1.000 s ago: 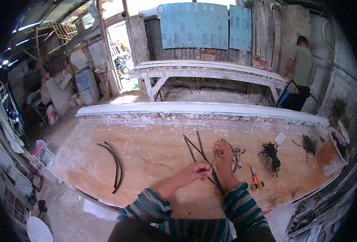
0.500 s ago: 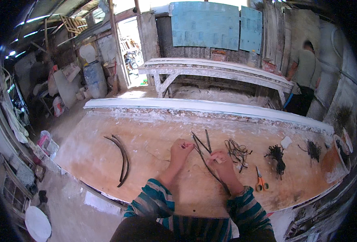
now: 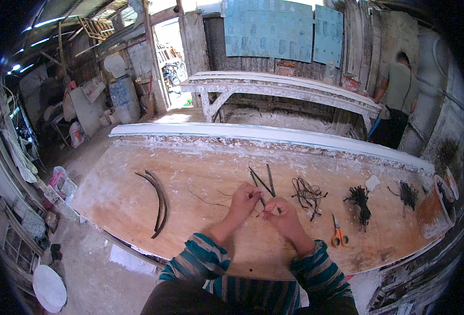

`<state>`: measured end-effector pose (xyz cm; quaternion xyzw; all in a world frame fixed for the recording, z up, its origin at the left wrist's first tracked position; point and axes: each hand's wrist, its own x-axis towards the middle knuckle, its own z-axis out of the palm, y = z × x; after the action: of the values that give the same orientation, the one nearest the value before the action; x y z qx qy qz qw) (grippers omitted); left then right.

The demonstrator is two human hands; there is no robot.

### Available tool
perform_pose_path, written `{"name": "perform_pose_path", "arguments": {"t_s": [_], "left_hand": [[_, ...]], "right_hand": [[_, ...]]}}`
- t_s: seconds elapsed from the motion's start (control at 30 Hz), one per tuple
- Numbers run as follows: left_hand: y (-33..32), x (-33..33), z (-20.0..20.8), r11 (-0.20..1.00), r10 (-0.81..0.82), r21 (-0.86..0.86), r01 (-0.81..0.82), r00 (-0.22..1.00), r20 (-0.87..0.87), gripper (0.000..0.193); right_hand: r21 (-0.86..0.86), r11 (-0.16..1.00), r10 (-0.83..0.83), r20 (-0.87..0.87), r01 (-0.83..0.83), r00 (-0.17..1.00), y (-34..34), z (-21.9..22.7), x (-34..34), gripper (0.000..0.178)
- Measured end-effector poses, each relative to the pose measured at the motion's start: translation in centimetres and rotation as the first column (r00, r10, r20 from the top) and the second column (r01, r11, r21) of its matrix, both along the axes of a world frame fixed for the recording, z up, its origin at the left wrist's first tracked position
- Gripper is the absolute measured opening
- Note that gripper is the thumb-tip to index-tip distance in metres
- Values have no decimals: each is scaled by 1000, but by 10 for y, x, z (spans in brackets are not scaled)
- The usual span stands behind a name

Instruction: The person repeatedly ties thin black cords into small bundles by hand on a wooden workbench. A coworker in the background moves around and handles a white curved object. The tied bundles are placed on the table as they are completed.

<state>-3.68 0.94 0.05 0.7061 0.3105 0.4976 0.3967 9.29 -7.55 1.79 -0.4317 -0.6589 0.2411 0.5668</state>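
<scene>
My left hand and my right hand are close together over the middle of the board. Fingers of both are pinched on a narrow black strip, of which only a short piece shows between them. Just beyond the hands, two dark strips lie in a V shape. Left of my left hand are thin, pale strands on the wood. A loose tangle of black cord sits to the right of my right hand. Nearer me on that side lie orange-handled scissors.
Curved black strips lie on the board's left. Two dark cord bundles, a white scrap and a tipped, dusty bucket are on the right. A white ledge runs along the far edge. Another person stands at the far bench.
My left hand has moved right and slightly nearer me, closing the gap to my right hand. The long strip that ran along my right forearm no longer shows there.
</scene>
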Motion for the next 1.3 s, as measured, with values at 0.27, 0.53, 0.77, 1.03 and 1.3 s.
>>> {"name": "perform_pose_path", "arguments": {"t_s": [0.27,0.53,0.77,1.03,1.3], "left_hand": [[-22,10,6,848,-488,-164,504,863,132,4],[-62,18,17,700,-651,-262,665,744,150,9],[-36,19,3,877,-450,-153,455,890,71,10],[12,-10,5,984,176,-60,-170,975,132,8],[12,-8,1,965,260,-49,-257,963,76,7]], "right_hand": [[24,906,-421,-63,423,905,22,-20,41,18],[-26,860,-507,-156,510,848,31,-25,57,11],[-7,857,-509,-168,516,844,36,-32,59,11],[-101,972,-207,39,210,978,19,-22,40,9],[-223,910,307,-209,-351,929,-1,-8,-1,7]]}}
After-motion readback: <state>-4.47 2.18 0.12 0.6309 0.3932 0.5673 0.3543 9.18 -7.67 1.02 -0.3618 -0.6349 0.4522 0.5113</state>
